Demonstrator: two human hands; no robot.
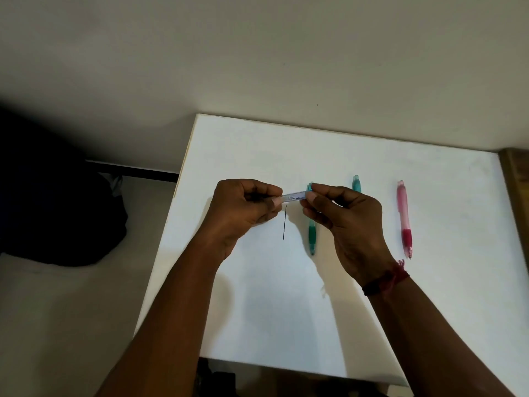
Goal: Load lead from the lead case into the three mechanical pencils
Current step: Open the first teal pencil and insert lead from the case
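Note:
A slim clear lead case (293, 196) is held level above the white table (443, 282), with my left hand (243, 207) pinching its left end and my right hand (346, 219) pinching its right end. One thin black lead (284, 222) lies on the table just below the case. Three mechanical pencils lie side by side pointing toward me: a green one (311, 233) partly behind my right fingers, a teal one (356, 184) mostly hidden by my right hand, and a pink one (405, 219) further right.
The table's left edge (177, 196) drops to a pale floor. A dark bulky shape (57, 196) sits on the floor at the left. A wooden strip (515, 190) borders the table at the right. A red thread band circles my right wrist (385, 279).

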